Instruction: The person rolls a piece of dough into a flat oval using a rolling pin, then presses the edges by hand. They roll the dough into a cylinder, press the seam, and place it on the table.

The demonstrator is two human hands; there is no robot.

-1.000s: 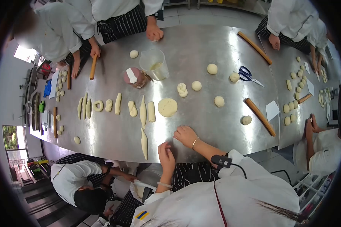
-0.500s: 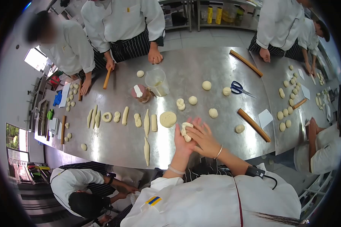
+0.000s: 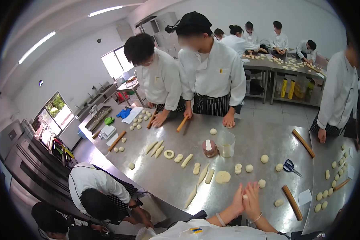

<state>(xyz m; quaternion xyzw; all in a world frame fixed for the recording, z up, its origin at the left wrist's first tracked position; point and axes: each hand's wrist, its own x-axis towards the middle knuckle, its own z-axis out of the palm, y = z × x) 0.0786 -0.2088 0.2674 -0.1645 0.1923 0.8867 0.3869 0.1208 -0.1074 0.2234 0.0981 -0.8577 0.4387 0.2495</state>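
Dough piece (image 3: 245,197): small, pale, held above near edge of bench (image 3: 160,176), between left hand (image 3: 237,203) and right hand (image 3: 255,203). Grip: both palms pressed together on it. Judged soft, light, tacky, easily squashed; cup the whole piece, gentle pressure.

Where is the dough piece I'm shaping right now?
In the head view, low and right of centre, the dough piece sits between your left hand and right hand, over the near edge of the table, nearer than the flat dough disc.
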